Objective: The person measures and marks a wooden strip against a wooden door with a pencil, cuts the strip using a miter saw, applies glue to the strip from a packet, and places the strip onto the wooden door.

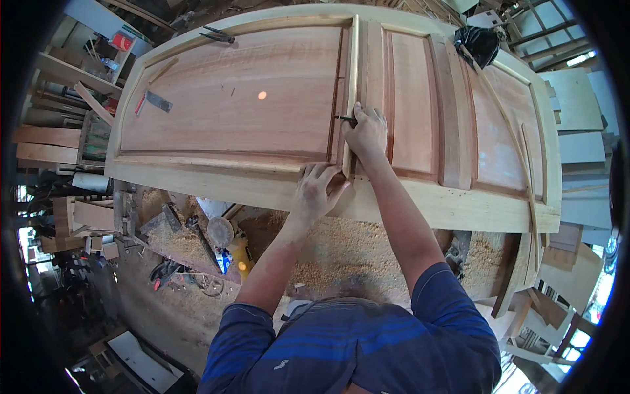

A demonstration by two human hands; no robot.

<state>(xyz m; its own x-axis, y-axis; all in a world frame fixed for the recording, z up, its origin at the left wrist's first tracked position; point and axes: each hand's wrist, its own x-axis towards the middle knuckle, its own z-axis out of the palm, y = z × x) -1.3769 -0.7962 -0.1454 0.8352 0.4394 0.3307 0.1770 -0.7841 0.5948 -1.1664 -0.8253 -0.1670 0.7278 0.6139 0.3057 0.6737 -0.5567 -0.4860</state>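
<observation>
A large panelled wooden door (249,176) lies flat in front of me. A thin pale strip of moulding (355,56) runs along the right edge of its widest panel, away from me. My right hand (367,134) rests on this strip with a dark pen (344,118) gripped in its fingers, the tip pointing left over the panel. Nearer to me, my left hand (317,194) lies at the panel's near right corner, by the strip's end. Its fingertips touch the wood and its thumb stands apart; the fingers partly hide the corner.
Pliers (218,35) lie at the door's far edge, and a small square-like tool (158,102) lies on the panel's left. A black plastic bag (477,46) and long thin strips (505,111) lie on the right. Sawdust (348,253) covers the bench below.
</observation>
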